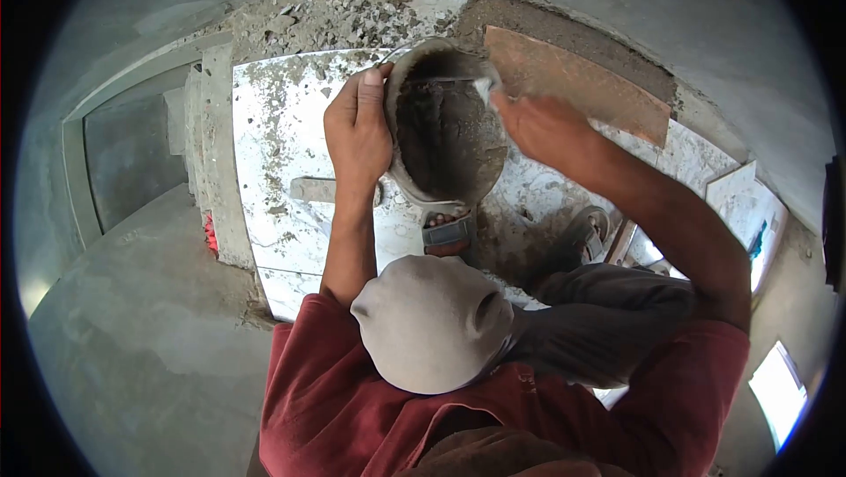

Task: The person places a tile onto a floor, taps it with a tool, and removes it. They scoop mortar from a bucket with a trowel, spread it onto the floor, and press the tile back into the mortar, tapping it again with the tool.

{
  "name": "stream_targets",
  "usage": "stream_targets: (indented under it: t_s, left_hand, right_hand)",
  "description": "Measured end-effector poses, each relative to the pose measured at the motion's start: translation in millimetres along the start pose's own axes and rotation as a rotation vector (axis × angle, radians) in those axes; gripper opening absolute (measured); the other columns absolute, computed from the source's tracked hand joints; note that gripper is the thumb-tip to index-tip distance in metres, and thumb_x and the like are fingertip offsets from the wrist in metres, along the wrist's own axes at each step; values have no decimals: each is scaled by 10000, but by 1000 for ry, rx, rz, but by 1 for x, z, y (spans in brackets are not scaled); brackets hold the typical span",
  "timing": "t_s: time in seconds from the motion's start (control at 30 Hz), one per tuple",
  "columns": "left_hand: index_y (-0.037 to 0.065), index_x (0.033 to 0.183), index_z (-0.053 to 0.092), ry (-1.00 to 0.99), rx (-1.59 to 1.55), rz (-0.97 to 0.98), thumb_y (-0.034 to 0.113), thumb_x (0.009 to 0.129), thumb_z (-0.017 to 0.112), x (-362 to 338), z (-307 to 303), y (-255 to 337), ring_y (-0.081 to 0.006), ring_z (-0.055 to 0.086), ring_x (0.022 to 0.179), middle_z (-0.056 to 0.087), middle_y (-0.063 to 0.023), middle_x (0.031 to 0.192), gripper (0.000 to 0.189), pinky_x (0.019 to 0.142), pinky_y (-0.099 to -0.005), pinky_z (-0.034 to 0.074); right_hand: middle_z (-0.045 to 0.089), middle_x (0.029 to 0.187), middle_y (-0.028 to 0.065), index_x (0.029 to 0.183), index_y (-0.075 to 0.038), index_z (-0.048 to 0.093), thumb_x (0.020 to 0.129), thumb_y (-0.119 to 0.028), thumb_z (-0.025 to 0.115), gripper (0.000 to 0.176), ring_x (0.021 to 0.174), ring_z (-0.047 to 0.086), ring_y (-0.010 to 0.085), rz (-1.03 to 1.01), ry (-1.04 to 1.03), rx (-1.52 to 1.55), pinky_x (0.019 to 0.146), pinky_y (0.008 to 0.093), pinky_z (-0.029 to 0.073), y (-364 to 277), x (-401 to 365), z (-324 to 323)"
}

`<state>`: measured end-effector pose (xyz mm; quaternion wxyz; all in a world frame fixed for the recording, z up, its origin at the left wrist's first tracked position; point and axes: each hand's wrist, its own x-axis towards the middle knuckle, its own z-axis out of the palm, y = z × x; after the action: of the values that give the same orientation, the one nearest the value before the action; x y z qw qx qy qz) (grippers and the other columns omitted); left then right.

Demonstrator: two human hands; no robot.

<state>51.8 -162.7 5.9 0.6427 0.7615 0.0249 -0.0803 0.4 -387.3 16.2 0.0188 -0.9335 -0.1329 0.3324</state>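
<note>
Left hand (357,129): fingers closed over the left rim of the mortar pan (414,193), thumb up along its edge. Right hand (546,125): fingers pinched on a small pale tool (485,85) at the far right rim. The pan lies between the hands, both touching it, with its mouth tipped up to view and dark mortar (445,138) inside. It sits on the marble slab (282,160). A brown tile (573,81) lies beyond.

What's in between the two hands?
In the head view, a round pan of dark mortar sits between them; the left hand grips its rim, the right hand reaches its other side.
</note>
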Motion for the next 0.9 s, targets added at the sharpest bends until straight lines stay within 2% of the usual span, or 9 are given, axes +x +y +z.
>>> stream_targets:
  t_s: [0.07,0.13,0.17,0.33,0.5,0.53,0.6,0.73,0.9]
  left_hand:
    - [-29,972,659,56,28,38,264,966,452,-2,-3,-5,-110,542,734,643,-72,797,359,688,-256,443]
    - [-34,980,656,38,56,31,265,967,448,-2,-15,-1,-104,537,729,638,-60,798,365,684,-252,442]
    - [-37,981,655,54,53,35,267,968,444,-5,-18,-2,-101,535,730,637,-57,800,370,684,-249,440]
    - [-42,983,654,60,-13,15,276,969,446,-12,-20,-8,-92,527,736,632,-49,807,380,685,-237,433]
    - [-30,991,656,-10,14,-3,282,963,470,-12,-10,0,-98,537,758,633,-48,811,364,705,-237,436]
    - [-30,991,656,-17,9,8,282,963,470,-10,-8,1,-98,537,758,633,-48,811,364,705,-237,436]
    - [-23,995,658,-49,124,96,288,963,469,-10,-8,1,-101,544,768,637,-47,814,366,710,-242,441]
    - [-28,992,657,18,88,16,284,966,464,-17,-16,2,-87,521,728,629,-34,799,368,674,-225,425]
    - [-33,990,655,23,85,16,283,968,465,-14,-16,0,-66,467,677,589,-6,755,369,618,-213,390]
  right_hand:
    - [578,799,200,1242,31,393,909,-203,463,412,613,627,261,-145,158,416,486,387,505,12,10,52]
    - [551,707,139,1294,3,336,913,-293,475,503,577,595,207,68,-435,1028,465,357,495,-9,-6,17]
    - [523,652,97,1334,-3,270,912,-316,480,565,558,572,180,115,-497,1175,446,340,478,-19,-14,26]
    - [597,711,136,1256,28,360,917,-276,442,463,584,606,234,-14,-591,758,564,368,501,-18,-49,-22]
    - [615,775,178,1150,-14,460,902,-235,503,335,666,629,289,-151,-74,340,590,402,503,14,-23,-41]
    - [615,775,178,1150,-14,460,902,-235,503,335,666,629,289,-142,-64,337,590,402,503,6,-20,-39]
    - [625,806,231,1140,80,438,887,-191,467,372,705,639,365,-84,-453,702,620,428,516,-18,-17,-31]
    - [618,807,233,1188,111,385,895,-184,453,421,730,636,361,-205,-370,569,652,438,506,-27,-45,-12]
    - [618,867,229,1281,111,327,912,-224,430,509,785,620,363,-17,-258,556,649,445,490,23,-38,-17]
